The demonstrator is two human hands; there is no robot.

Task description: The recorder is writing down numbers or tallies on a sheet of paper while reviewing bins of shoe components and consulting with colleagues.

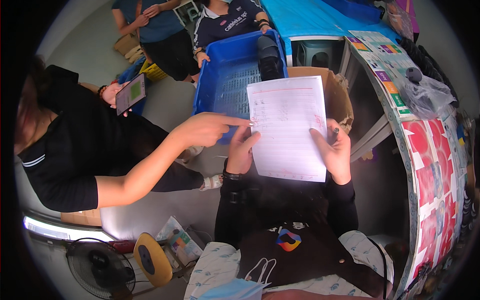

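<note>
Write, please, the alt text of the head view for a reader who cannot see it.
The person's left hand and right hand hold up a lined sheet with handwriting, while a co-worker in black points at its left edge and holds a phone. Beyond it, another person holds a blue crate.

Surrounding Equipment

A black, round-grille fan (pixel 100 265) stands at lower left, beside a tan, rounded panel (pixel 155 262) with a dark center. A blue, perforated plastic crate (pixel 232 82) is positioned left of a brown cardboard box (pixel 345 97). Right: a crumpled, clear plastic bag (pixel 427 98) beside multicolored printed sheets (pixel 385 80).
</note>
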